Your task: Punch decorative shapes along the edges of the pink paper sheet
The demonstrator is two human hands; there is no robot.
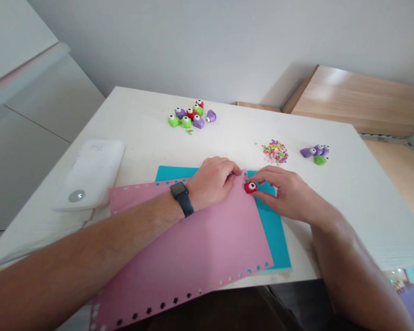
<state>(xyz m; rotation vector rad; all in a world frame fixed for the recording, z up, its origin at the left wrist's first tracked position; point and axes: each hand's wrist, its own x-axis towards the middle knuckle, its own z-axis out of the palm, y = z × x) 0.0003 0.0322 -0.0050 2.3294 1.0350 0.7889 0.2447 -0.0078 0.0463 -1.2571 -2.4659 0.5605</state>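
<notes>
A sheet of pink paper with star-shaped holes punched along its edges lies over blue paper on the desk. At the pink sheet's far right corner, my left hand is closed, thumb and curled fingers on the paper edge; a dark watch is on that wrist. My right hand grips a small red craft punch between thumb and fingers. The punch, with a white button bearing a dark mark, sits at the pink sheet's right edge, just below the corner.
Several red, green and purple craft punches stand at the back of the white desk. More punches lie to the right, beside a pile of colourful paper cutouts. A white device with a round button rests at the left.
</notes>
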